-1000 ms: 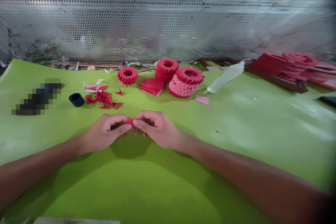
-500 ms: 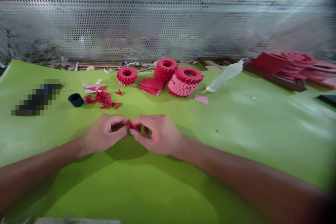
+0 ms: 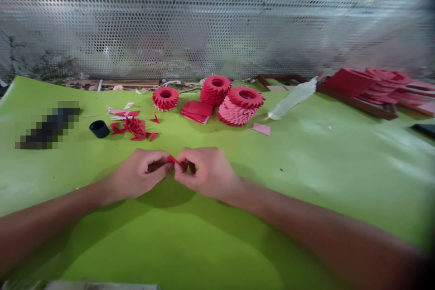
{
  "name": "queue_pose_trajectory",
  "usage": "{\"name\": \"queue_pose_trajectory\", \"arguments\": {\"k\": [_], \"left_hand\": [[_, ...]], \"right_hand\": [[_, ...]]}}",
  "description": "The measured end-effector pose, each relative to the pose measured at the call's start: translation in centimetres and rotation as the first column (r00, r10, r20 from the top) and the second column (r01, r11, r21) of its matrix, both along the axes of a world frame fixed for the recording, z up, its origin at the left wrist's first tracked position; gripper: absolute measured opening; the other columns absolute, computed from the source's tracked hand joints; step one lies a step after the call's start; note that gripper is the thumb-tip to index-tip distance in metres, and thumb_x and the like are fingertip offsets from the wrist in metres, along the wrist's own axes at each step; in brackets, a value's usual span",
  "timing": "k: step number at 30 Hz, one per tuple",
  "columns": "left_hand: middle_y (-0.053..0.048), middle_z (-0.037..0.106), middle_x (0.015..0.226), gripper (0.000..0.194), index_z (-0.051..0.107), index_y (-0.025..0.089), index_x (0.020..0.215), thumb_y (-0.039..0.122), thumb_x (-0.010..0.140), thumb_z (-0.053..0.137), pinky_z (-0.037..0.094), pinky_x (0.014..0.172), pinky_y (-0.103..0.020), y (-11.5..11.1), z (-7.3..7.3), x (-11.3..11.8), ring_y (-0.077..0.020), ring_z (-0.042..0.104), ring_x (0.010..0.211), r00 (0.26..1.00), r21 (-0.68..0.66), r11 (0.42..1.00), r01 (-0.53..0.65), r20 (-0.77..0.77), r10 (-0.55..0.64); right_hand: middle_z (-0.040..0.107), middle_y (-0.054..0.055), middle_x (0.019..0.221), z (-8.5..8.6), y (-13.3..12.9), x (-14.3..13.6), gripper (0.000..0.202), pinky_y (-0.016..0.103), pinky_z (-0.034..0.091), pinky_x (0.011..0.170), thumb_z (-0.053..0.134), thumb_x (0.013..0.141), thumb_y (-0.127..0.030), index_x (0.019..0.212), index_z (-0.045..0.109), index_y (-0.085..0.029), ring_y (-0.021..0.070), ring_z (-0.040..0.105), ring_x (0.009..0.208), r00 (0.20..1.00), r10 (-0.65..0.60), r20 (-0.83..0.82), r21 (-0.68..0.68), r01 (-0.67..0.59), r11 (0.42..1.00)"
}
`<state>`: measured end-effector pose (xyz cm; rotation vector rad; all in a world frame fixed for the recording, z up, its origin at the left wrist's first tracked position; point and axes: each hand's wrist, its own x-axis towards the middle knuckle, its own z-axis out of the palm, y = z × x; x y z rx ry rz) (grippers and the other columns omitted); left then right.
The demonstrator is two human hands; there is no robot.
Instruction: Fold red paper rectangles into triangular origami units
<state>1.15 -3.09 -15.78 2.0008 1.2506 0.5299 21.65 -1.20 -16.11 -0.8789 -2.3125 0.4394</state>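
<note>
Between my hands is a small folded red paper piece (image 3: 172, 159), partly covered by fingertips. My left hand (image 3: 141, 173) pinches its left side. From the right, my right hand (image 3: 207, 172) pinches the other end with thumb and fingers. Beyond my left hand lies a loose pile of folded red pieces (image 3: 133, 128), beside a dark round cup-like thing (image 3: 99, 129). A stack of red paper rectangles (image 3: 197, 111) lies farther back, near a small red ring (image 3: 165, 99), a taller red ring stack (image 3: 216, 90) and a red and pink one (image 3: 240, 106).
The green table surface (image 3: 326, 167) carries a pink paper slip (image 3: 261, 129) and a clear tapered bag or tube (image 3: 292, 99). Red paper items (image 3: 360, 84) fill a brown tray (image 3: 377, 109) at back right. A blurred dark object (image 3: 47, 129) lies left. Behind rises a perforated metal screen (image 3: 204, 22).
The fingertips of my right hand have shifted slightly and now cover more of the red piece's right end. Both hands keep their pinch, and the things on the table lie as before.
</note>
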Motion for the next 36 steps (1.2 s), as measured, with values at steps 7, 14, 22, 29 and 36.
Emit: {"name": "queue_pose_trajectory", "arguments": {"k": [7,14,22,29,36], "left_hand": [[0.001,0.061,0.064,0.035,0.064,0.016,0.077,0.039,0.099,0.048,0.032,0.050,-0.022,0.08,-0.28,-0.22,-0.0113,0.051,0.055,0.999,0.025,1.000,0.010,0.038,-0.010],[-0.001,0.063,0.069,0.035,0.065,0.016,0.084,0.043,0.098,0.048,0.039,0.052,-0.023,0.38,-0.70,-0.85,-0.0127,0.055,0.057,0.985,-0.043,0.999,0.023,0.173,-0.015],[0.000,0.061,0.064,0.036,0.065,0.015,0.076,0.040,0.097,0.049,0.031,0.049,-0.023,0.04,-0.12,-0.53,-0.0115,0.049,0.054,0.995,-0.006,1.000,-0.009,0.100,0.010],[-0.002,0.064,0.068,0.034,0.067,0.015,0.079,0.038,0.096,0.049,0.033,0.049,-0.022,0.05,-0.12,-0.45,-0.0121,0.051,0.056,0.997,0.005,1.000,-0.018,0.069,0.017],[-0.002,0.066,0.068,0.034,0.067,0.015,0.080,0.037,0.096,0.048,0.033,0.050,-0.024,0.16,-0.24,-0.44,-0.0132,0.053,0.056,0.999,0.017,1.000,-0.024,0.022,0.023]], "right_hand": [[0.067,-0.001,0.061,0.01,0.12,0.06,0.018,0.021,0.037,0.051,0.058,0.088,-0.023,0.073,0.067,-0.016,0.0080,0.053,0.050,0.999,0.023,-0.034,-0.053,-0.025,0.998],[0.067,0.001,0.069,0.45,0.78,0.30,0.028,0.020,0.035,0.046,0.055,0.097,-0.036,0.083,0.067,-0.015,0.0085,0.051,0.052,0.979,0.084,-0.188,-0.435,-0.160,0.886],[0.066,0.000,0.066,0.28,0.37,0.19,0.025,0.021,0.033,0.046,0.057,0.095,-0.032,0.079,0.067,-0.016,0.0090,0.051,0.052,0.994,0.026,-0.110,-0.396,-0.068,0.916],[0.065,0.000,0.066,0.29,0.27,0.17,0.028,0.022,0.034,0.049,0.050,0.099,-0.031,0.080,0.066,-0.016,0.0096,0.051,0.054,1.000,0.025,0.012,-0.321,-0.020,0.947],[0.066,0.000,0.066,0.46,0.14,0.10,0.027,0.021,0.032,0.048,0.050,0.099,-0.029,0.083,0.068,-0.016,0.0088,0.050,0.051,0.998,-0.009,0.059,-0.280,0.026,0.960]]}}
